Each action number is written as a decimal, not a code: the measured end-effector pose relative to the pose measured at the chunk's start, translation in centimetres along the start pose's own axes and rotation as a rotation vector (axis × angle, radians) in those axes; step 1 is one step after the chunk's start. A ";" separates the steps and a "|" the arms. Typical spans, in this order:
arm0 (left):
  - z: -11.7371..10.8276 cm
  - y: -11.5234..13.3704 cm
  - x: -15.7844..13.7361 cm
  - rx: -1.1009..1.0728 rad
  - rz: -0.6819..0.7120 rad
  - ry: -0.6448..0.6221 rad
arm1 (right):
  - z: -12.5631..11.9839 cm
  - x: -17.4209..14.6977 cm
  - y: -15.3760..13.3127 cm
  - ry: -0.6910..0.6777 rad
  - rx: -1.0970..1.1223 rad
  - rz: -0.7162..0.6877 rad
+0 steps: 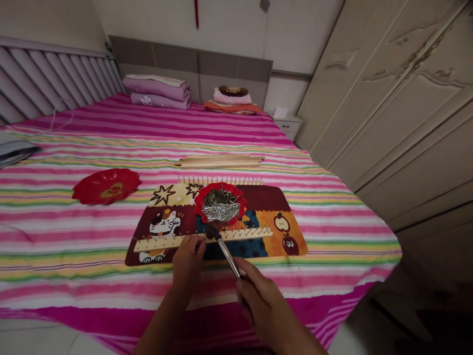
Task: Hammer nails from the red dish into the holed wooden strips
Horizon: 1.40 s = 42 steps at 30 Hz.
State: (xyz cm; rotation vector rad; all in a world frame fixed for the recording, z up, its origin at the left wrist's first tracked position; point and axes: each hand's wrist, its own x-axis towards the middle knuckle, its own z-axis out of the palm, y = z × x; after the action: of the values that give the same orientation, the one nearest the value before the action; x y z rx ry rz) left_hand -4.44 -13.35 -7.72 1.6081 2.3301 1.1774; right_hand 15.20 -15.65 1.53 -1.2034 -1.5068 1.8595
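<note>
My right hand grips a hammer by its handle, the metal shaft slanting up and left. The dark hammer head is just over a pale wooden strip, beside the fingertips of my left hand. Those fingers are closed at the strip's near edge; whether a nail is pinched there too is hidden. Nails stand along the strip, close-set on its right part. Behind it, a red scalloped bowl holds a heap of metal nails. Everything lies on a patterned mat with a cat picture.
Beyond the bowl, another row of upright nails lines the mat's far edge. Bare wooden strips lie stacked behind. A red plate is at left on the striped bedspread. Folded bedding sits by the headboard; a wardrobe is at right.
</note>
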 end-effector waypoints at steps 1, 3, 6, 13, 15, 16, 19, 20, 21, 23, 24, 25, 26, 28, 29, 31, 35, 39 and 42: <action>0.0 0.0 -0.1 -0.004 0.006 0.011 | 0.3 0.3 0.1 0.022 -0.026 -0.030; 0.0 -0.1 -0.2 -0.009 0.012 0.026 | 0.7 0.8 0.4 0.054 -0.077 -0.086; -0.1 0.0 -0.3 0.003 0.003 0.021 | 1.0 1.1 0.4 0.025 -0.158 -0.136; 0.0 -0.1 -0.1 -0.001 -0.032 -0.010 | 0.5 -0.6 0.1 0.106 0.079 0.018; 0.0 -0.2 0.0 -0.028 -0.039 -0.017 | -0.5 -1.3 0.4 0.240 0.196 0.042; -0.2 -0.2 0.0 -0.037 -0.046 -0.027 | -1.2 -1.5 0.7 0.323 0.253 0.048; -1.1 0.2 0.2 -0.035 -0.062 -0.032 | -3.8 -1.9 1.9 0.556 0.405 0.055; -1.5 0.5 0.4 -0.031 -0.058 -0.019 | -4.8 -1.9 2.5 0.613 0.438 0.053; -2.0 0.9 0.7 -0.024 -0.048 -0.001 | -5.7 -2.0 3.1 0.654 0.462 0.052; -2.9 1.8 1.8 0.010 -0.013 0.029 | -7.1 -2.0 4.4 0.701 0.501 0.064; -3.2 2.2 2.6 0.044 0.009 0.030 | -7.7 -2.0 5.0 0.709 0.519 0.073; -3.4 2.7 3.6 0.091 0.037 0.020 | -8.1 -2.1 5.6 0.714 0.529 0.079; -3.3 3.1 4.7 0.147 0.066 -0.009 | -8.3 -2.1 6.1 0.716 0.534 0.082; -2.7 3.8 6.9 0.281 0.119 -0.115 | -8.5 -2.1 6.8 0.720 0.517 0.077; -2.1 4.1 7.9 0.351 0.130 -0.168 | -8.5 -2.1 7.1 0.723 0.502 0.073; -0.8 4.6 9.5 0.477 0.115 -0.253 | -8.4 -2.1 7.3 0.727 0.483 0.065; 1.6 5.5 11.2 0.552 0.024 -0.362 | -8.3 -2.0 7.4 0.738 0.475 0.072; 2.4 6.1 11.9 0.490 -0.100 -0.372 | -8.4 -2.0 7.5 0.751 0.456 0.092; 2.1 6.0 12.4 0.415 -0.159 -0.408 | -8.4 -2.0 7.6 0.754 0.435 0.092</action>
State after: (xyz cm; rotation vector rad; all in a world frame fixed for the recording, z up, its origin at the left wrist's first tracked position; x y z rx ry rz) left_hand -4.45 -1.08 -1.22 1.5443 2.4571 0.3026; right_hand 24.60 -14.97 -5.07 -1.5173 -0.6135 1.4160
